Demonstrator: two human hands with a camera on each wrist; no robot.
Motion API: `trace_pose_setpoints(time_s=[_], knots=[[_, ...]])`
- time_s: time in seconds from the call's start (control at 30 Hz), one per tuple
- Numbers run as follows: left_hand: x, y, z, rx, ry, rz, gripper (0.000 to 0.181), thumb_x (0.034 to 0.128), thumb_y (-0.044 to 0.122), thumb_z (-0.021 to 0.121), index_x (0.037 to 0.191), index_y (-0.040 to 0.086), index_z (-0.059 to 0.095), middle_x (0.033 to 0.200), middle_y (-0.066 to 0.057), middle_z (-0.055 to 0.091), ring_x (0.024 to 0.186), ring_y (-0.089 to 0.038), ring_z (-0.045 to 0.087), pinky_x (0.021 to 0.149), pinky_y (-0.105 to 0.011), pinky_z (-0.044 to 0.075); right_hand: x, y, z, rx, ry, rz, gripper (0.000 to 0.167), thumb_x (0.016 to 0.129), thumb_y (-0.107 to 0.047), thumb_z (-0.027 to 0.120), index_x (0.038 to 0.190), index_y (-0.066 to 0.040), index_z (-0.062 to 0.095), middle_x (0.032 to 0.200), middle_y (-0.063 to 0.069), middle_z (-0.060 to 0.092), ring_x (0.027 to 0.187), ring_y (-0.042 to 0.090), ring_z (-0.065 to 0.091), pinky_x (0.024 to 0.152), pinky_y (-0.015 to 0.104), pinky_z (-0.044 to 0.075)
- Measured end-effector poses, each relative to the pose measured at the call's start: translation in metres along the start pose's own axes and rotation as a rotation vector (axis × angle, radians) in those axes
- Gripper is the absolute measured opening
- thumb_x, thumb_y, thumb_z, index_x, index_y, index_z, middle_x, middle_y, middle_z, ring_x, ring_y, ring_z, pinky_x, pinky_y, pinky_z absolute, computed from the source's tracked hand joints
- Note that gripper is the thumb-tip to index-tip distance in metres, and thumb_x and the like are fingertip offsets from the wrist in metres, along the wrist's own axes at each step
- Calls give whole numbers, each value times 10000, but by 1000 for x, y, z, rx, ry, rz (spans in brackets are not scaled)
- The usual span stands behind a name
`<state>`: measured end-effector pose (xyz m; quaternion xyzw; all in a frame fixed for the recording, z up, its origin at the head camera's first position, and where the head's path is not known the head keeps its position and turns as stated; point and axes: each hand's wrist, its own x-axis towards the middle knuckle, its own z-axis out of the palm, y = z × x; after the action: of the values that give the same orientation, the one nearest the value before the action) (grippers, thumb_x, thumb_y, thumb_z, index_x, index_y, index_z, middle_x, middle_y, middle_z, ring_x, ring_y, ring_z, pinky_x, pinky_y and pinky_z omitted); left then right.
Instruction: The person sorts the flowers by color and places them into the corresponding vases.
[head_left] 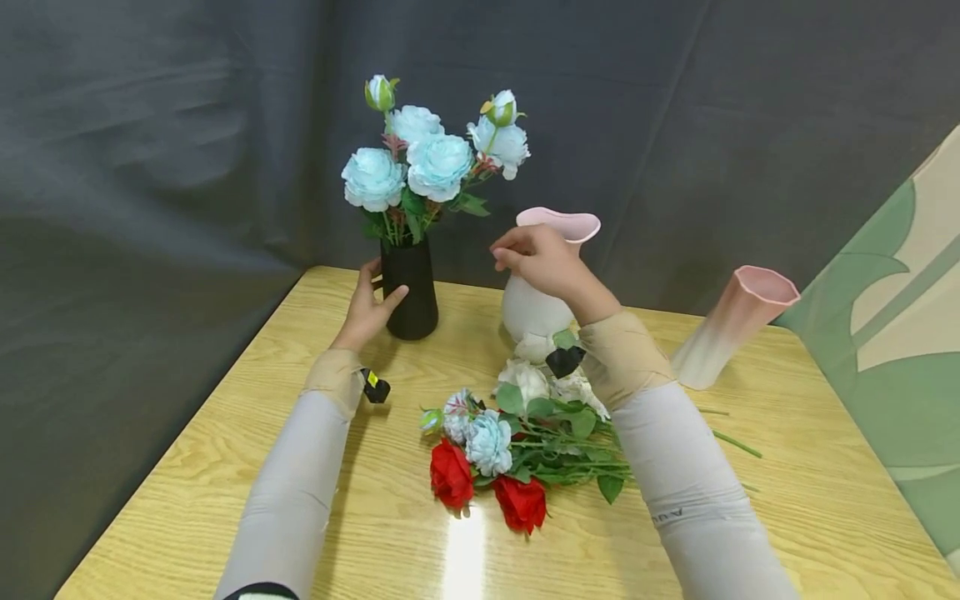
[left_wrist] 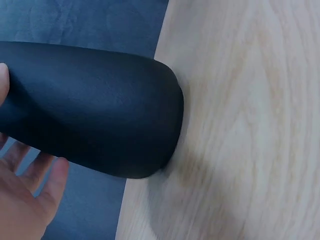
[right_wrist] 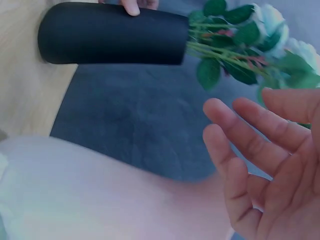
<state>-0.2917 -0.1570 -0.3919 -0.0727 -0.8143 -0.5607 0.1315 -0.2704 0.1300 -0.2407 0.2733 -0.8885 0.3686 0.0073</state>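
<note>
A black vase [head_left: 409, 292] [left_wrist: 100, 107] [right_wrist: 112, 34] stands upright at the table's back left, holding several light blue flowers [head_left: 439, 167] [right_wrist: 270, 27]. My left hand [head_left: 366, 310] [left_wrist: 25, 195] grips its left side, the thumb at the front and the other fingers partly hidden behind. To the right of these blooms my right hand [head_left: 543, 265] [right_wrist: 275, 160] is raised, its fingers loosely bent and holding nothing. In the head view it overlaps the white vase with a pink mouth [head_left: 536, 308] [right_wrist: 100, 190].
Red flowers [head_left: 452, 475], pale blue flowers [head_left: 489, 442] and white flowers [head_left: 527, 381] lie on the wooden table [head_left: 225, 417] under and beside my right forearm. A pink and white vase [head_left: 731, 329] stands tilted at the right. Dark cloth [head_left: 675, 125] hangs behind.
</note>
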Motion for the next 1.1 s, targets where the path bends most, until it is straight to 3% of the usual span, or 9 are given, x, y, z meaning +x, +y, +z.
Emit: trace_pose_setpoints(time_s=[0.3,0.47,0.6,0.73,0.87,1.1], knots=[[5,2,-4,-44,-30,-76,806,951,352,664,1542,56,203,1560,-203,280,1408,-395,353,1130,-531,378,-49,15,-25,34,53,-14,256,1016,-147,565,1155,24,696,1000,223,727,782,110,630,743,245,521],[7,0,-2,9,-40,-98,927,900,438,705,1566,76,170,1571,-196,269,1399,-393,363,1120,-548,384,-83,25,-32,19,114,14,269,1024,-206,564,1181,-33,698,1016,183,736,829,153,641,766,217,509],[8,-3,0,71,-43,-120,999,886,500,701,1586,76,127,1605,-193,231,1421,-392,348,1141,-544,365,-114,37,-33,29,209,26,256,1024,-208,566,1170,-51,706,998,143,743,846,134,649,777,183,501],[8,-4,5,110,-37,-132,1029,890,533,681,1591,57,97,1632,-194,179,1451,-397,313,1167,-543,334,-146,52,-35,40,297,36,229,1016,-159,575,1148,-31,711,933,-2,753,809,65,652,750,149,505],[9,-6,5,133,-26,-132,1033,898,537,670,1590,38,88,1637,-202,165,1454,-406,309,1172,-542,328,-173,67,-36,55,323,59,237,1015,-118,563,1176,8,685,920,-181,708,801,64,630,731,153,485],[9,-2,2,174,-39,-138,1037,886,541,686,1587,28,121,1630,-213,197,1449,-404,331,1161,-541,349,-208,87,-43,-8,329,100,214,1011,-93,561,1152,15,680,927,-243,682,791,-22,616,725,114,480]])
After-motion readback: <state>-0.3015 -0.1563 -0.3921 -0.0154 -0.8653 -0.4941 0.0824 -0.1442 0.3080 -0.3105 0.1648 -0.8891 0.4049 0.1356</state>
